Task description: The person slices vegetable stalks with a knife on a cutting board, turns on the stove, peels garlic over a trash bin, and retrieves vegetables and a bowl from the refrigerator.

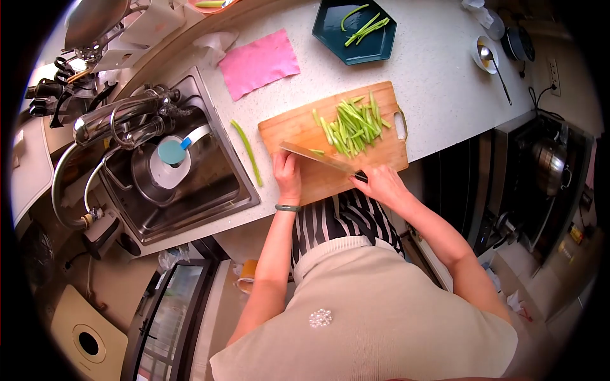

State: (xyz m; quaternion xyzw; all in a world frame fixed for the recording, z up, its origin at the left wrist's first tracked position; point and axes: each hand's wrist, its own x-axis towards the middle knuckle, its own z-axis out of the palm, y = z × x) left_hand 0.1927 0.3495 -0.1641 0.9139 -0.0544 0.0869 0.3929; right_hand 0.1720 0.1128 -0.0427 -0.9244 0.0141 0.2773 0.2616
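My right hand (382,184) is closed round the dark handle of a kitchen knife (318,158), whose blade lies low across the wooden cutting board (283,127). At the board's left front edge, my left hand (287,174) has its fingers curled close to the blade's tip end; whatever they hold is hidden. Cut celery sticks (356,127) are heaped on the board's right half, beyond the blade. A small green piece shows right beside the blade. One long celery stalk (246,152) rests on the counter between board and sink.
Left of the board is a steel sink (219,206) with a pan (145,171) and a faucet (105,124) over it. Behind lie a pink cloth (260,63) and a dark green plate (365,56) holding celery strips. Far right stand a bowl with a spoon (487,54) and a stove pot (548,162).
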